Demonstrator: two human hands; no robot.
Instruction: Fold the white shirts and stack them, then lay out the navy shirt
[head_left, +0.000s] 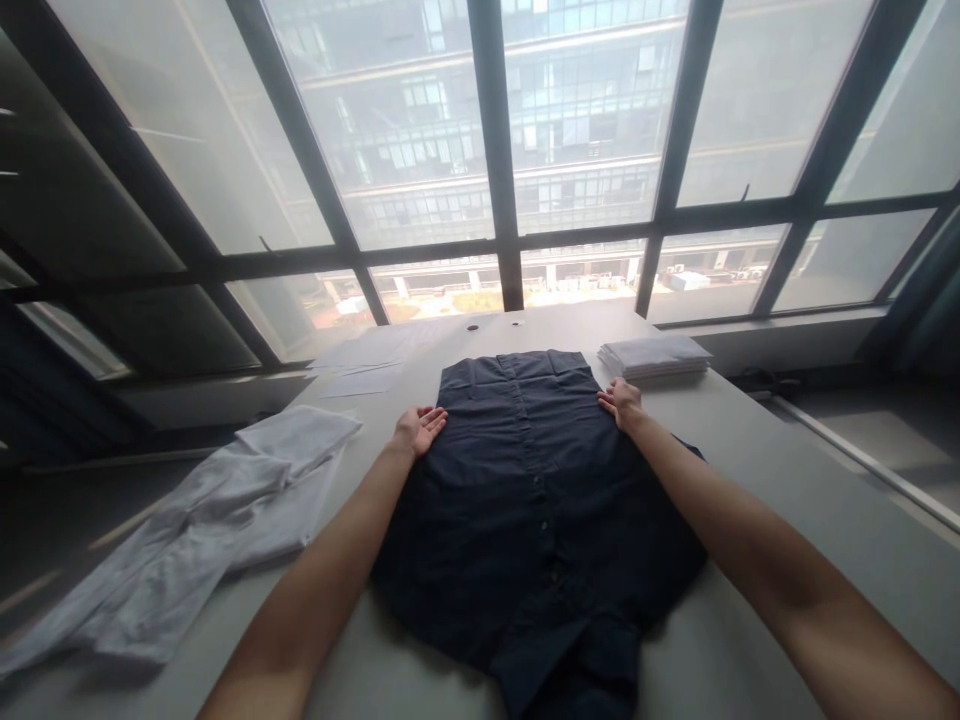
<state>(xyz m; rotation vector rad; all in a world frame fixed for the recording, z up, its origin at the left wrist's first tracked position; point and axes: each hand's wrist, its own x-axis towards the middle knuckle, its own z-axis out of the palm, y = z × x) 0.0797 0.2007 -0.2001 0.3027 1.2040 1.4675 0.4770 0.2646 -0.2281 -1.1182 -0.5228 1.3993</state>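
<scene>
A dark navy button-up shirt (487,500) lies spread on the table in front of me, its button line running lengthwise down the middle. The far end is straight-edged, while the near end is bunched and hangs toward me. At its left edge is my left hand (421,430), palm turned up and fingers stretched out, fingertips touching the cloth. Across from it, my right hand (621,402) touches the right edge, its fingers loosely bent and apart. Whether any cloth lies between the fingers of either hand is hard to see.
A crumpled white garment (247,490) drapes over the left side of the white table (780,480). Folded white cloths (656,355) are stacked at the far right. Paper sheets (367,360) lie at the far left, before large windows (420,120).
</scene>
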